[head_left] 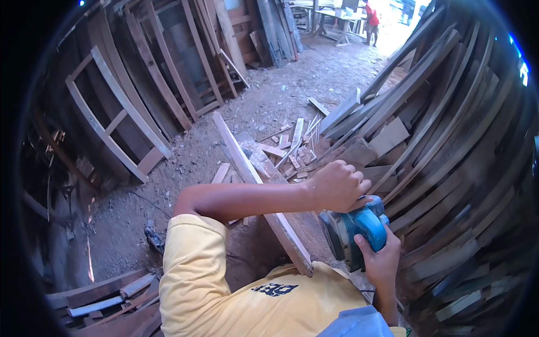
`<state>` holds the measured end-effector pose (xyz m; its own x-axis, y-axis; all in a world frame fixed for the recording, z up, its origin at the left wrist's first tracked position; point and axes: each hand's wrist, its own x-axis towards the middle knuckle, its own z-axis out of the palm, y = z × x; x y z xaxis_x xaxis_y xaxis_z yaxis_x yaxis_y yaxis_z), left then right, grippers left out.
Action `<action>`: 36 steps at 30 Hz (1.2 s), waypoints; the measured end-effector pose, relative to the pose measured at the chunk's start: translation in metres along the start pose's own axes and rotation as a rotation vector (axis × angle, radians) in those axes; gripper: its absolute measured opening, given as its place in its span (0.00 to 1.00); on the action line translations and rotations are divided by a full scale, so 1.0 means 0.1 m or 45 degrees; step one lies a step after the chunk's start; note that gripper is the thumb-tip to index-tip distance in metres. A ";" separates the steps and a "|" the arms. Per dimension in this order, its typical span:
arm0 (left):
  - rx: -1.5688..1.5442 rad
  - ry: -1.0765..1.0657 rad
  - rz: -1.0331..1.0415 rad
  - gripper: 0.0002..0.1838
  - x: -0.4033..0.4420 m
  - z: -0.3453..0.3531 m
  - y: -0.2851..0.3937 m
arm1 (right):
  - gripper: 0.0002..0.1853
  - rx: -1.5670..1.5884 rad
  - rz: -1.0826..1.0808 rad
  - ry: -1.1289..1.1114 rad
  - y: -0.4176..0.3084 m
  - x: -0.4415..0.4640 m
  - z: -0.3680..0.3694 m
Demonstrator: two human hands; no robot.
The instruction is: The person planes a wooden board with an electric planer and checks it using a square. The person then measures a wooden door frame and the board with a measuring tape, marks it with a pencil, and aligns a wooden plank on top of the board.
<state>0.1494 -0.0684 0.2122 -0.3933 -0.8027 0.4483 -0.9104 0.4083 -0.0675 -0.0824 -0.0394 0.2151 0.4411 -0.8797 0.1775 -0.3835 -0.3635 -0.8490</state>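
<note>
A blue power planer (pixel 366 226) with a dark base is held tilted just right of the bench. My right hand (pixel 380 259) wraps round its rear handle, with the thumb over the blue body. My left hand (pixel 337 186) is closed over the top front of the tool, and its palm side is hidden. Along the bench lies a long narrow wooden board (pixel 292 240), its near end close to my shirt. My left forearm crosses over the middle of this board. The planer is beside the board, apart from it.
Offcuts and thin strips (pixel 295 149) are heaped beyond the bench. Long planks (pixel 415 95) lean along the right side. Wooden frames (pixel 120 121) stand at the left, with stacked lumber (pixel 106 300) near lower left. A person in red (pixel 371 19) is far off by a table.
</note>
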 end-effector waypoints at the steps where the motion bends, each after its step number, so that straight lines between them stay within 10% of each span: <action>1: -0.057 0.066 0.138 0.21 -0.01 -0.03 -0.05 | 0.18 0.005 0.000 0.015 -0.01 0.02 -0.05; 7: -0.269 0.068 0.761 0.17 -0.16 -0.15 -0.16 | 0.21 -0.488 -0.276 -0.105 -0.12 0.07 -0.38; 22: -0.327 0.035 0.406 0.10 -0.24 0.09 -0.02 | 0.26 -0.399 -0.046 -0.172 -0.10 0.01 -0.34; 28: -0.708 -0.086 0.904 0.12 -0.08 -0.17 -0.02 | 0.25 -0.269 -0.169 -0.390 0.05 0.19 -0.60; 36: -0.393 0.039 0.655 0.13 -0.22 0.32 0.05 | 0.22 -0.679 -0.250 -0.291 -0.01 0.16 -0.57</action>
<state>0.1492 -0.0621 0.1735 -0.7656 -0.4572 0.4526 -0.5224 0.8524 -0.0226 -0.1210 -0.0705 0.2476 0.6849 -0.7143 0.1438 -0.6048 -0.6674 -0.4345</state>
